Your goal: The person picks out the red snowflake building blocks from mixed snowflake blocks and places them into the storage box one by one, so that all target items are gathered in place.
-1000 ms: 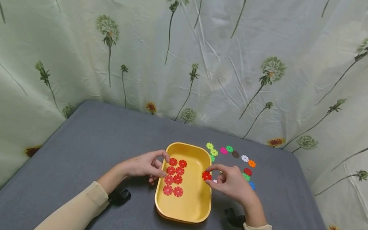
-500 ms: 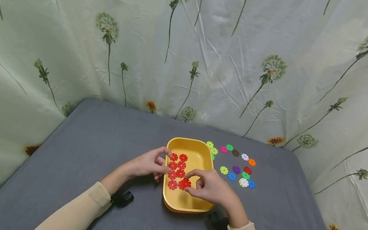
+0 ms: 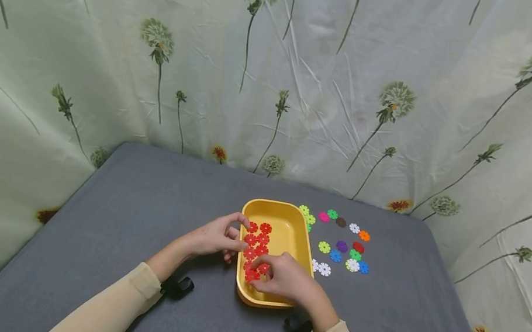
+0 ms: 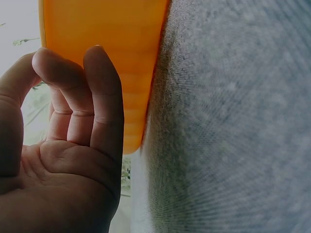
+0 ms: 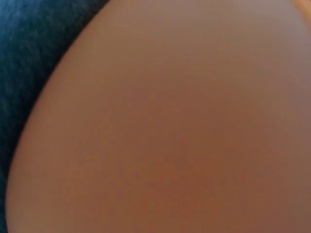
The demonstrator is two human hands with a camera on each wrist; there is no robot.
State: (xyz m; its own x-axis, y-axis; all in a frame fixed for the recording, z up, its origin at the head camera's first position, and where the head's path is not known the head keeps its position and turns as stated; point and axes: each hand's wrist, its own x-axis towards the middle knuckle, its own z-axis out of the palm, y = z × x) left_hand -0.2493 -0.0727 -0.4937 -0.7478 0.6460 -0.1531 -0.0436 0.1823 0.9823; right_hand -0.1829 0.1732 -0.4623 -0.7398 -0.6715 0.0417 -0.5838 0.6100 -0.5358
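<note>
A yellow plastic tray [image 3: 303, 256] stands on the grey table, with several red flower-shaped snowflake discs [image 3: 251, 240] laid in paired rows along its left side. My left hand [image 3: 213, 237] holds the tray's left rim, its thumb and index finger reaching over the edge. In the left wrist view, the other fingers [image 4: 103, 92] lie curled against the outer wall of the tray [image 4: 131, 29]. Inside the near left corner, my right hand [image 3: 286, 279] pinches a red snowflake disc [image 3: 252, 276] between thumb and index finger, low over the tray floor. Blurred skin fills most of the right wrist view.
Loose snowflake discs in several colours lie right of the tray, among them a purple one [image 3: 341, 246], an orange one [image 3: 364, 235] and a white one [image 3: 325, 269]. A flower-printed curtain [image 3: 313, 79] hangs behind the grey table [image 3: 176, 192].
My right hand has carried the red snowflake disc from the tray's right rim leftward to its near left corner. The tray has turned slightly and shifted away; the left hand stays at its rim.
</note>
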